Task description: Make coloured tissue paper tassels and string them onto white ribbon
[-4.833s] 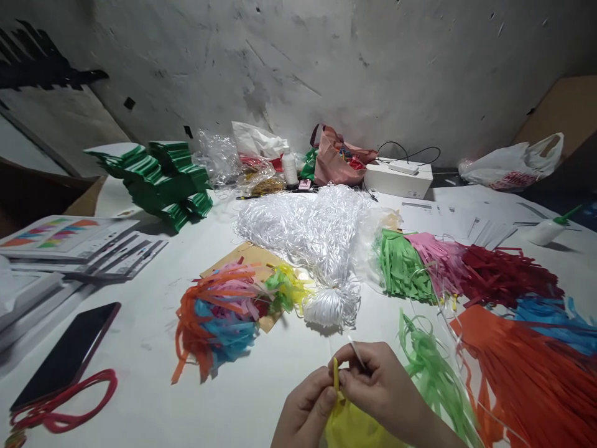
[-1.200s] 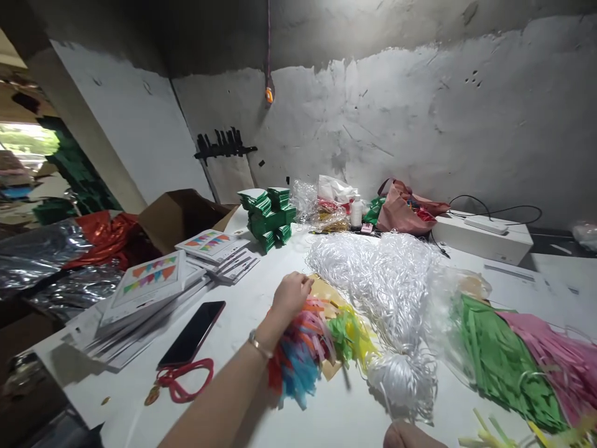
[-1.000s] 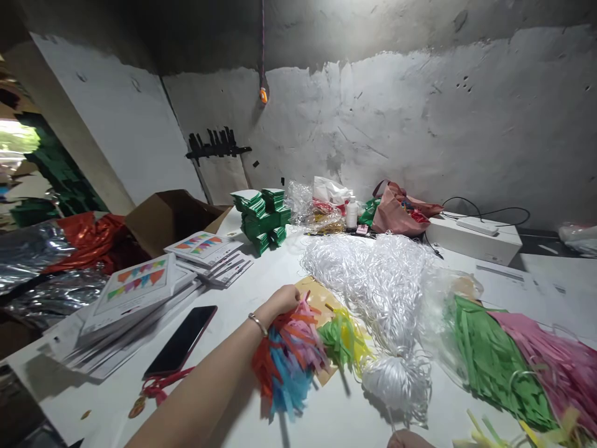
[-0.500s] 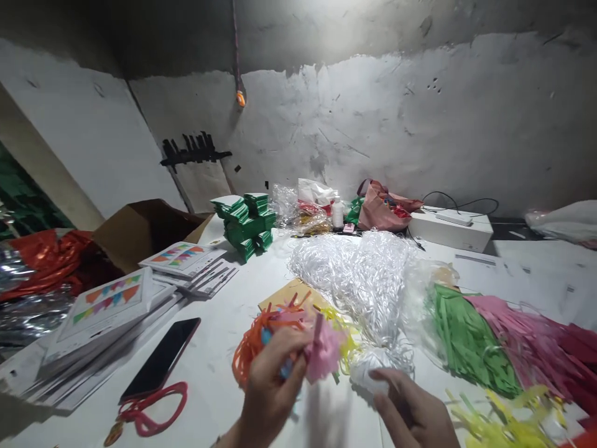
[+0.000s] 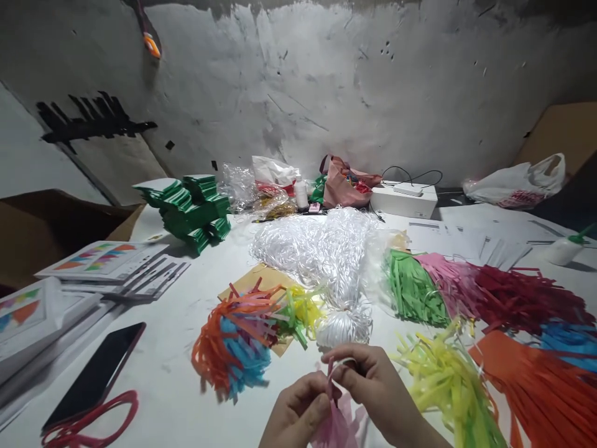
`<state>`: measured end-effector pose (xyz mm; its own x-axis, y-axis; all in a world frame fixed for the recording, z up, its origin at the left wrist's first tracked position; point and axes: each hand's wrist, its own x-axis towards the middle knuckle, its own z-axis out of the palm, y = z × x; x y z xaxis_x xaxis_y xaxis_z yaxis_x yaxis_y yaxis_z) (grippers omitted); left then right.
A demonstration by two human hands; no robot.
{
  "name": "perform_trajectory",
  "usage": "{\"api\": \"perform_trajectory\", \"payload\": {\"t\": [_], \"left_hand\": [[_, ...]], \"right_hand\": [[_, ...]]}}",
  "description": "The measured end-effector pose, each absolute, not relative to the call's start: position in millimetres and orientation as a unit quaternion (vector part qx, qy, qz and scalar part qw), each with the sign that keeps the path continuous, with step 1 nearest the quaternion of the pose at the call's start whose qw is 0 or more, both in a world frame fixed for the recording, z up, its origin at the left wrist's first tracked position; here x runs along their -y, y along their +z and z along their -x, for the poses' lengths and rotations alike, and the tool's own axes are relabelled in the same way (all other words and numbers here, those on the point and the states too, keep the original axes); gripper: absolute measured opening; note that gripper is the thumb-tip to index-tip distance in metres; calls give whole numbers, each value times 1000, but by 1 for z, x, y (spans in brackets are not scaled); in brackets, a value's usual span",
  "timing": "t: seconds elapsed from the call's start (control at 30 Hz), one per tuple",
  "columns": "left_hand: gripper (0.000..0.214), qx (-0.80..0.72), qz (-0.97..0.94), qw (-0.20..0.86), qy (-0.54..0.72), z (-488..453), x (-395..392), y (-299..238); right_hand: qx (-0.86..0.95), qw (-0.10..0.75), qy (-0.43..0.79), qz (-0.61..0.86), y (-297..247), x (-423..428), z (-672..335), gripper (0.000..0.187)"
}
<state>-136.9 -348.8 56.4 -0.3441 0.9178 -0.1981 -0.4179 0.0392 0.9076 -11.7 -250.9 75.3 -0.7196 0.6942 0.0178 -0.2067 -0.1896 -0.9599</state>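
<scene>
Pink, stringy, paper-like tassel (image 5: 336, 429) is near us, below the shiny white string bundle (image 5: 344, 327). The left hand (image 5: 299, 412) pinches it tight; the right hand (image 5: 373, 384) curls by its top, grip unclear.

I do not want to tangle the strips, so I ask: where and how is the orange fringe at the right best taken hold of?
The orange fringe is probably best pinched at its flat end, from above, by the right hand. That end is smooth and points far left, while loose strips spread near right. Yellow-green strips lie to its left.
</scene>
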Motion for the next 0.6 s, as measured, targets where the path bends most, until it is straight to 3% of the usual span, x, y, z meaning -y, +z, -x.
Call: {"api": "perform_trajectory", "payload": {"t": [0.13, 0.6], "left_hand": [[39, -533, -292, 496, 620, 129, 352, 52], [26, -615, -386, 365, 582, 118, 359, 40]], "right_hand": [[597, 316, 685, 273, 68, 254, 0, 35], [621, 279, 672, 292, 65, 257, -8, 18]]}}
